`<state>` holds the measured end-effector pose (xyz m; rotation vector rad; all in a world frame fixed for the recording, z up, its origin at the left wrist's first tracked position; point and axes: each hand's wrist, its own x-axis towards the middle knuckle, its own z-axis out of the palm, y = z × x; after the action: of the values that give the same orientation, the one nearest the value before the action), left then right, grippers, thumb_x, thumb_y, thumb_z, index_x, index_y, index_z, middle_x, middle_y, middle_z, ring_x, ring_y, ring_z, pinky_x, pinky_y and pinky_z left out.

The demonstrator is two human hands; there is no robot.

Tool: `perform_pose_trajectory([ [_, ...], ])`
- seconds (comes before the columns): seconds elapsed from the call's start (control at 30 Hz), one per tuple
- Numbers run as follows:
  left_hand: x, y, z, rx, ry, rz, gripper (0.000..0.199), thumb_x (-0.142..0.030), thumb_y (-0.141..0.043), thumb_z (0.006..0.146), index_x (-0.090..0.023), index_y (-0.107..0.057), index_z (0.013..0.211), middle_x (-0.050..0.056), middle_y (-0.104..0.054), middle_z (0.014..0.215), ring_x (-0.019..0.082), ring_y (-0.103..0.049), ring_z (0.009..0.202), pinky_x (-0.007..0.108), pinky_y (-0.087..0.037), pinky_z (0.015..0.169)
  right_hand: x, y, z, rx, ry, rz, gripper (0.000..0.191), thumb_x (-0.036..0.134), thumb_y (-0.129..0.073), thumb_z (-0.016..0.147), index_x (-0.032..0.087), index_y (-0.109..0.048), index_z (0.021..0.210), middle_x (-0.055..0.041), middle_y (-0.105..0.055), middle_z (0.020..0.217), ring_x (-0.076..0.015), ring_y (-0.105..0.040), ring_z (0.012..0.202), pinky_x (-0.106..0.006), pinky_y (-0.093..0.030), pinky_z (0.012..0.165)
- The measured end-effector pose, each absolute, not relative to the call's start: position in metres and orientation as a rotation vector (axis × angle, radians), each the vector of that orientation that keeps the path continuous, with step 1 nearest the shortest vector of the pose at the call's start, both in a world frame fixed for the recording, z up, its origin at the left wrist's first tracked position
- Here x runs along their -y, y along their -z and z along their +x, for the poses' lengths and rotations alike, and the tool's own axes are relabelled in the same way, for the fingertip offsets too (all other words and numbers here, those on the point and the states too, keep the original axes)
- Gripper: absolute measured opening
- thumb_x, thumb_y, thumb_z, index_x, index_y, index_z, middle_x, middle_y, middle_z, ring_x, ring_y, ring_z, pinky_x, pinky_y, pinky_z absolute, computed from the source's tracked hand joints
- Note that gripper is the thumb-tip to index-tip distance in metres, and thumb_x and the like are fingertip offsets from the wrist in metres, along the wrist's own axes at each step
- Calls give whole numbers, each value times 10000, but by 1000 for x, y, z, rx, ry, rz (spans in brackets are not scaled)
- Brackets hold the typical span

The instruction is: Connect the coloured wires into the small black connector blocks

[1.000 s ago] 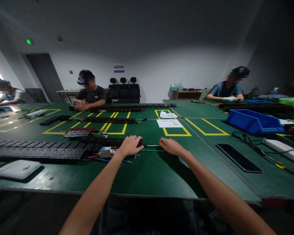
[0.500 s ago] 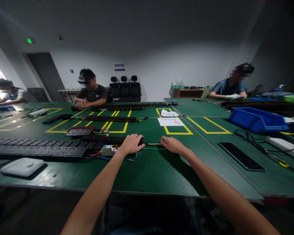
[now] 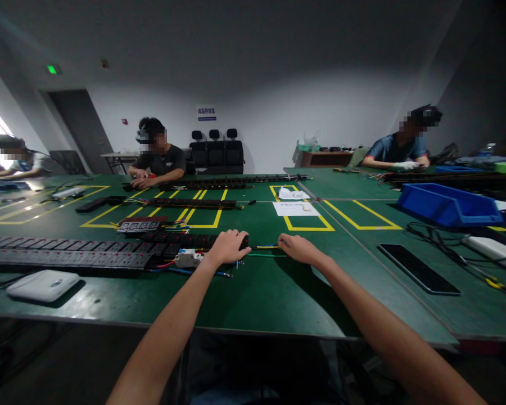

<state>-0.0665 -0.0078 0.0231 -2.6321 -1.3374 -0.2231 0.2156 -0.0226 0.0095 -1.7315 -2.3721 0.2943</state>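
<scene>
My left hand [image 3: 229, 246] lies over the right end of a black socket strip [image 3: 189, 242], with its fingers wrapped over the top and the thumb toward the right. Thin wires [image 3: 265, 247] in blue, yellow and green run rightward from that end. My right hand [image 3: 297, 248] is closed on the far ends of these wires, its fingertips pinched together. Just left of my left wrist sits a white circuit breaker [image 3: 188, 258] with red and blue leads. A blue wire [image 3: 213, 273] with a metal tip lies below it.
A longer row of black sockets [image 3: 67, 260] fills the left side, near a white box-shaped device [image 3: 44, 285]. Behind is a small socket panel [image 3: 139, 225]. To the right lie a phone [image 3: 419, 268], black cables and a blue bin [image 3: 447, 205]. Several people work around the table.
The whole view has shifted very slightly. Both hands keep the same hold, and the strip and wires look unmoved.
</scene>
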Motion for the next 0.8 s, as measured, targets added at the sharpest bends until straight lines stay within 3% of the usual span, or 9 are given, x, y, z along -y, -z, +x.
perform_pose_trajectory([
  [0.8,10,-21,-65,1334,242,-2632,521,-559,-515,968,-196,-573,1337,135,-676,1162,311,-631,1079,407,-469,889,22,-4,218,2356,-311,-1683,224,310,-414,1047,207,-608,1003,-42,-677,816,-174,-603,710,-260,-294,614],
])
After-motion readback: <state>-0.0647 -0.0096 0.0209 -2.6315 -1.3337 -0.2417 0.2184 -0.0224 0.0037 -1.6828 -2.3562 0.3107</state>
